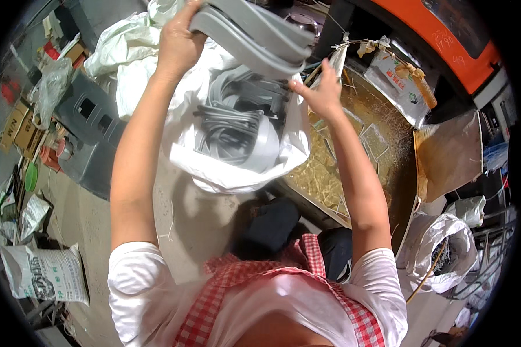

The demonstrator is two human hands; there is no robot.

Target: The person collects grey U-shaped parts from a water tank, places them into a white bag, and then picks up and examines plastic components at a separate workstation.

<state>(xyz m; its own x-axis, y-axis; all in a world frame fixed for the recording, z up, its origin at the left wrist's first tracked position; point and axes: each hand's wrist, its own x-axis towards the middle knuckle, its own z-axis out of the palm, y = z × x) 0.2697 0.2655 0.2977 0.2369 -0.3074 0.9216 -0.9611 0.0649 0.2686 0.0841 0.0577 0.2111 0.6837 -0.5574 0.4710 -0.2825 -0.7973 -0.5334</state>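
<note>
Grey plastic strips [255, 34] between hands.

Your view is evenly lit from above — soft shadows, slight motion blur, heavy fisheye bending, black rim.

both bare arms stretched up toward the top of the frame, elbows nearly straight. left hand [178, 43] sits upper middle-left, fingers curled shut in a grip. right hand [321, 92] is a bit lower, right of centre, fingers loosely spread, thumb pointing left.
</note>
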